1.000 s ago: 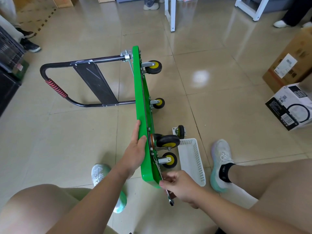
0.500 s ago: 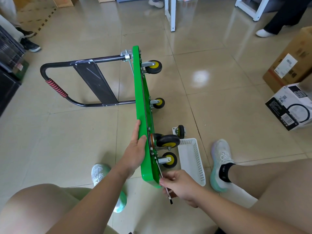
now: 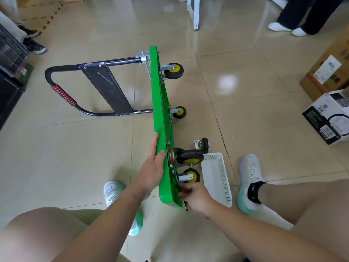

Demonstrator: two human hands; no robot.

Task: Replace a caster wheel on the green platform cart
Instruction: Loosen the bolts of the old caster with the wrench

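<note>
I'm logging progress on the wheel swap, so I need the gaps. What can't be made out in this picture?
Head view only:
- The tool in the right hand: fingers cover all but its lower tip, so its kind is unclear.
- The bolts of the nearest wheel: hidden behind the green cart's edge and the right hand.
- Cart's underside: seen almost edge-on, details too small.

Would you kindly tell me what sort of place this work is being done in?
Probably an indoor storeroom or office back room: a glossy tiled floor, cardboard boxes set on the floor along one side, and a black crate at the other.
</note>
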